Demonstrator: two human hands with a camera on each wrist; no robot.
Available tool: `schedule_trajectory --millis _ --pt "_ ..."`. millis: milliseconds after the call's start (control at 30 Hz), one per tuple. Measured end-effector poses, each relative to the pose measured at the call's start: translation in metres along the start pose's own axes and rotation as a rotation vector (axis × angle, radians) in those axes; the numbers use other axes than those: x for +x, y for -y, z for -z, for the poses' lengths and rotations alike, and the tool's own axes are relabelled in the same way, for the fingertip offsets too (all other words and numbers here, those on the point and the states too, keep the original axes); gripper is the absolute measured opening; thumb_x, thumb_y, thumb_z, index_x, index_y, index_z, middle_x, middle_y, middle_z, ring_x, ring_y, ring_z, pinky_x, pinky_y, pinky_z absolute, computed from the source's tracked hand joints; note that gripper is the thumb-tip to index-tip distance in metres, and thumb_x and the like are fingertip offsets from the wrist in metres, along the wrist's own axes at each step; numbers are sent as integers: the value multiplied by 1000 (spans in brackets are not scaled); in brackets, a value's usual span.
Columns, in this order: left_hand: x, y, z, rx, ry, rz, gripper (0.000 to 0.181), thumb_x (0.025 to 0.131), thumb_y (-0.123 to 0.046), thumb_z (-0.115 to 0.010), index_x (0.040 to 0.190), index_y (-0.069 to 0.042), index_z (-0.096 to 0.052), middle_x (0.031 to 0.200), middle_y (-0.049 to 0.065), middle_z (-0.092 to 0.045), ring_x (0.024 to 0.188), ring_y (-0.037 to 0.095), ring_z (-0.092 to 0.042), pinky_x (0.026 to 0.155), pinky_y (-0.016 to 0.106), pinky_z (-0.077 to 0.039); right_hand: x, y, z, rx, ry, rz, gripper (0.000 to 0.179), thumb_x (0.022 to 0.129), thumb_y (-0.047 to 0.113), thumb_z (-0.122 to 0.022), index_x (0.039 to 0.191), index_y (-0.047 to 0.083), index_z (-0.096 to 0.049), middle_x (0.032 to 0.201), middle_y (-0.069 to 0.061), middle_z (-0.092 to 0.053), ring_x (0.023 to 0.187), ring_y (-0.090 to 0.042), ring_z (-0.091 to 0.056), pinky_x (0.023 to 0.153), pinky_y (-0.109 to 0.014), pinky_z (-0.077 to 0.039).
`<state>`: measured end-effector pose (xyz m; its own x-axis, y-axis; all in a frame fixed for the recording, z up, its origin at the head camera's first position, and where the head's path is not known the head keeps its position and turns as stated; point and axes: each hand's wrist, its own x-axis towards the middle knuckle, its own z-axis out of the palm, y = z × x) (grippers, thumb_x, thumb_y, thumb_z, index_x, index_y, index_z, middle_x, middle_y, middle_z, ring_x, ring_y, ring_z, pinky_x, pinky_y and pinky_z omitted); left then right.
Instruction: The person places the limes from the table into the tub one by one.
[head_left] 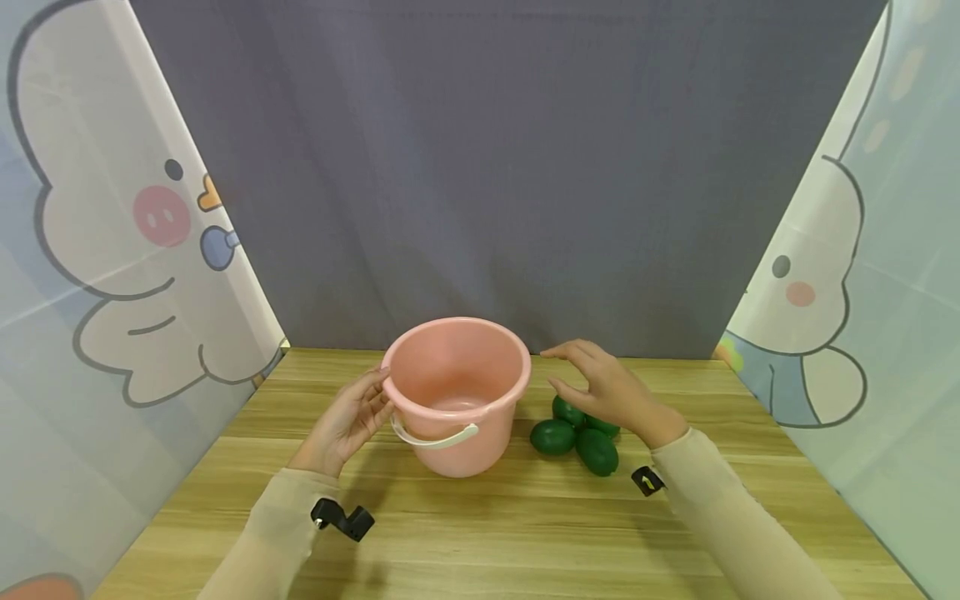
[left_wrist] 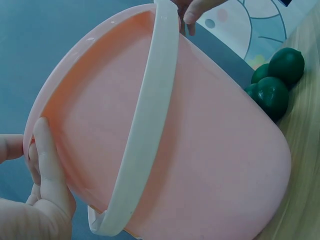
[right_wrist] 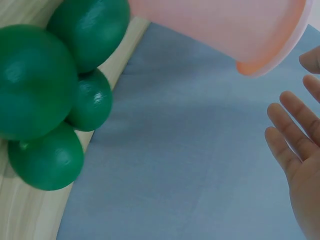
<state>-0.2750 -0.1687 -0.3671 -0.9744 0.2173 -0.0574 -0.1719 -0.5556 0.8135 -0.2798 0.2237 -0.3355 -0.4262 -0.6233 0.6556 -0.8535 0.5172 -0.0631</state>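
Observation:
A pink bucket (head_left: 461, 437) stands upright on the wooden tabletop, its white handle (head_left: 435, 437) hanging down on the near side. My left hand (head_left: 351, 423) pinches the bucket's rim at its left, the thumb at the rim's edge and the fingers (left_wrist: 50, 160) just under it. To the right of the bucket, my right hand (head_left: 606, 385) hovers with relaxed, spread fingers (right_wrist: 290, 135) and holds nothing. Below that hand, several glossy dark green, lime-like fruits (head_left: 553, 437) lie bunched together. The hand and forearm partly cover the rear ones in the head view.
Wood-grain tabletop (head_left: 480, 542) extends in front of the bucket and to both sides. Behind it hangs a dark grey curtain (head_left: 480, 167). Cartoon-printed cloth panels (head_left: 112, 350) flank the table on the left and right.

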Motion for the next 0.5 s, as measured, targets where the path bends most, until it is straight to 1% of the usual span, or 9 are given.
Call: schedule_trajectory --millis 100,167,367,500 --pt "0 0 0 1 8 -3 17 105 -14 -53 120 -5 -52 98 4 -58 78 9 -59 67 12 -59 -5 -1 0 -9 16 -16 41 88 10 -76 126 3 -62 119 -10 -64 113 -25 -60 92 -44 -59" --pt "0 0 0 2 11 -5 16 105 -14 -53 119 -5 -52 98 4 -58 78 9 -59 67 13 -59 -8 -2 0 -14 29 -28 41 87 9 -77 125 2 -62 120 -9 -64 111 -25 -61 91 -44 -59" --pt "1 1 0 0 8 -12 16 105 -13 -52 119 -5 -52 97 4 -57 77 9 -60 66 13 -59 -18 -6 0 -14 57 -45 36 96 21 -70 127 5 -62 121 -7 -64 106 -26 -63 87 -41 -61" --pt "1 1 0 0 3 -15 18 105 -13 -52 122 -5 -50 98 4 -57 78 9 -60 66 13 -59 -24 -8 0 -21 73 -59 38 100 29 -65 129 5 -61 121 -7 -64 105 -25 -63 87 -41 -61"
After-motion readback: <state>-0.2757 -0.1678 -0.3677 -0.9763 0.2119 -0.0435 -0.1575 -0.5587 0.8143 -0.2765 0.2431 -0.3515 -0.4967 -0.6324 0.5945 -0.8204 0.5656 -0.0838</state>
